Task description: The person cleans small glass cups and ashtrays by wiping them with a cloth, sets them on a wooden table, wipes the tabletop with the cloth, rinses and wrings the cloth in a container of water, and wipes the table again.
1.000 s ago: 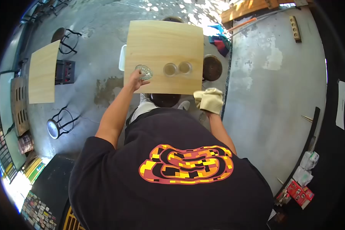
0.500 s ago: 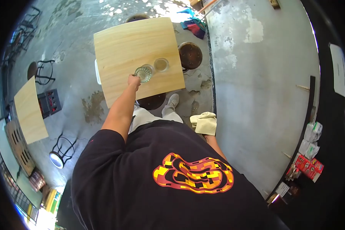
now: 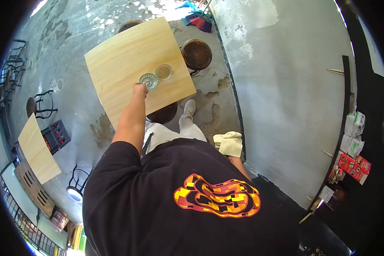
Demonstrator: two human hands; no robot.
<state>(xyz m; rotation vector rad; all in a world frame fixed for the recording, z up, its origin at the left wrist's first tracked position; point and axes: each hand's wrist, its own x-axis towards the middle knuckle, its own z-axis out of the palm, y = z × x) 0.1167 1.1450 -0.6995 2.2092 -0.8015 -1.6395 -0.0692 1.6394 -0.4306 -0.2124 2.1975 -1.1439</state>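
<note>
My left hand (image 3: pixel 140 88) is closed on the near left edge of a ribbed, greenish clear glass dish (image 3: pixel 149 82), over the near half of the wooden table (image 3: pixel 128 55). Just beyond the dish, to its right, a round clear glass vessel (image 3: pixel 163 72) rests on the tabletop; the two look very close, and I cannot tell whether they touch. Low at my right side, my right hand (image 3: pixel 234 160) holds a folded cream cloth (image 3: pixel 229 144), which hides most of the fingers.
Round stools stand around the table: a brown one (image 3: pixel 196 54) on the right, another (image 3: pixel 163 113) beneath the near edge. A grey wall (image 3: pixel 281 102) runs along my right. Brooms (image 3: pixel 199 20) lean at the far right. A second wooden tabletop (image 3: pixel 38 149) and a toolbox (image 3: pixel 55 135) are left.
The view has shifted and turned slightly. The glass dish now appears nearer the round glass vessel, still in my left hand. My right hand keeps the cloth at my side.
</note>
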